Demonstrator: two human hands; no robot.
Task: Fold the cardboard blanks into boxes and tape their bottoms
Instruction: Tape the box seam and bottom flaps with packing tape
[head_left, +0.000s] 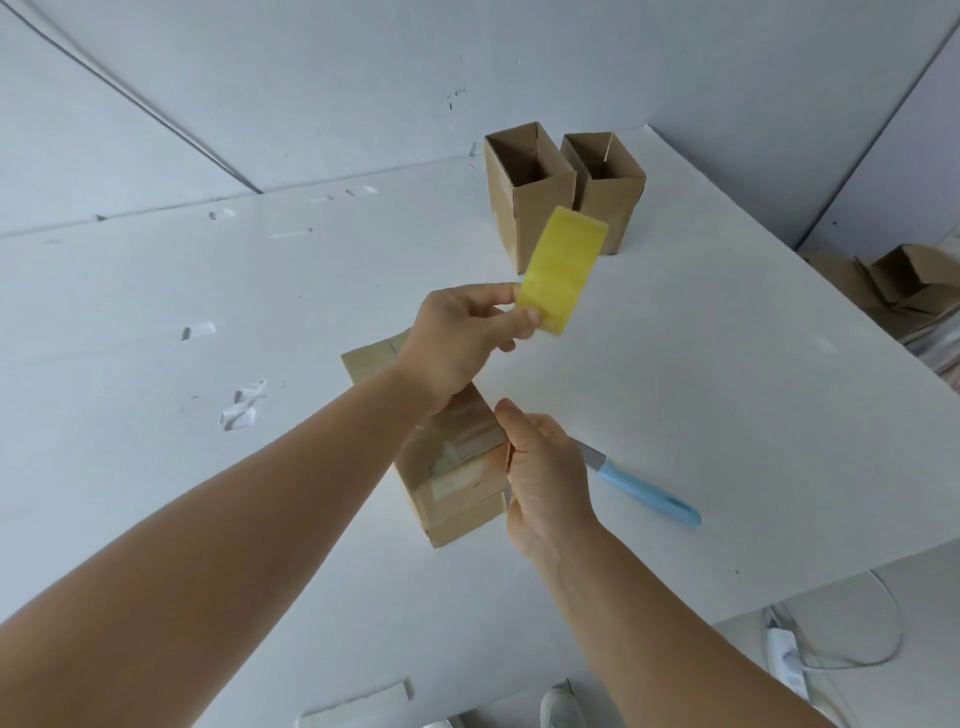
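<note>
Box in progress (457, 457) lies on its side on the white desk (701, 389), taped bottom end facing the camera, w/ clear tape strips already across the flaps. Right hand (545, 478) rests against its right edge, fingers loosely curled at the corner; whether it really grips can't be told from here. Left hand (462, 338) is raised above the box, thumb & fingers pinching the yellow tape roll (563, 270) at its lower rim.

Handling, prob.: thin corrugated card, v. light, stiff along the panels but crushes at corners & open flaps. Best hold is across two opposite side walls near the taped end, not by a loose flap. Tape surface looks slick.

Two finished boxes (566, 192) stand upright, open tops, at the desk's far side. Blue-handled knife (644, 493) lies just right of the right hand. Flat blanks (898, 286) sit off the desk, far right.
</note>
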